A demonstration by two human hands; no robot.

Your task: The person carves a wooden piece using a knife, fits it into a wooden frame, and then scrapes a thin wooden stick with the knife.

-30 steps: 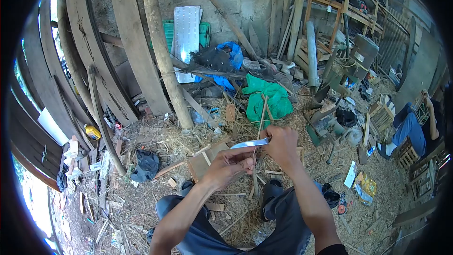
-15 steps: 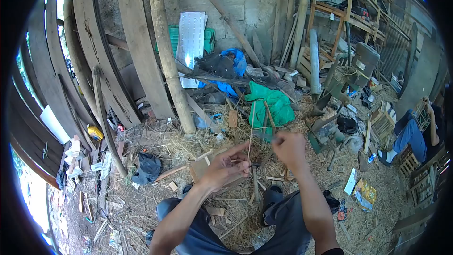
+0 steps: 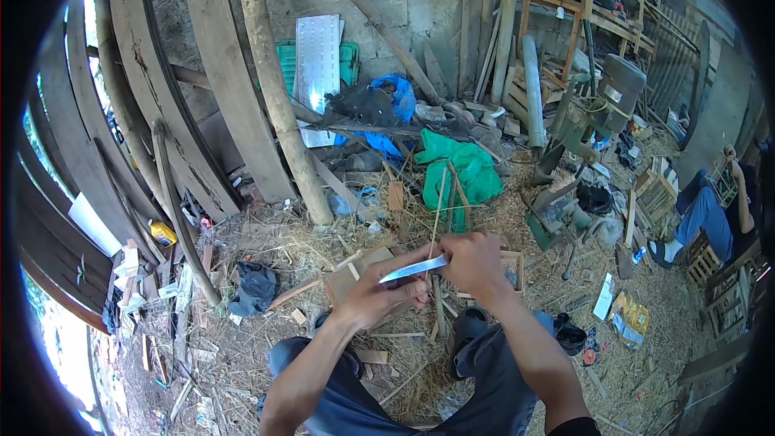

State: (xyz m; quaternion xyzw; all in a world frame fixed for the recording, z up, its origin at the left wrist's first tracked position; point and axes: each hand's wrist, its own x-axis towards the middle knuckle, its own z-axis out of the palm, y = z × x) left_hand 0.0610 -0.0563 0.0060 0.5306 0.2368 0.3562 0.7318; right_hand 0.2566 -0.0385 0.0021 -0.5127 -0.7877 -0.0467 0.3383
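A thin pale stick rises nearly upright from my left hand, whose fingers are closed around its lower part. My right hand is closed on a knife, its handle hidden in the fist. The shiny knife blade points left and crosses the stick just above my left fingers. Whether the edge bites into the wood, I cannot tell. Below and behind the hands are a shallow wooden box and a flat wooden piece on the ground.
Wood scraps and shavings litter the ground. A green plastic sheet lies ahead, a black bag to the left. A wooden pole stands ahead left. Machinery is at right, near a seated person.
My right hand has come down and left, bringing the knife from a blur beside the stick to lie across it at my left fingers. The stick now leans slightly more to the right.
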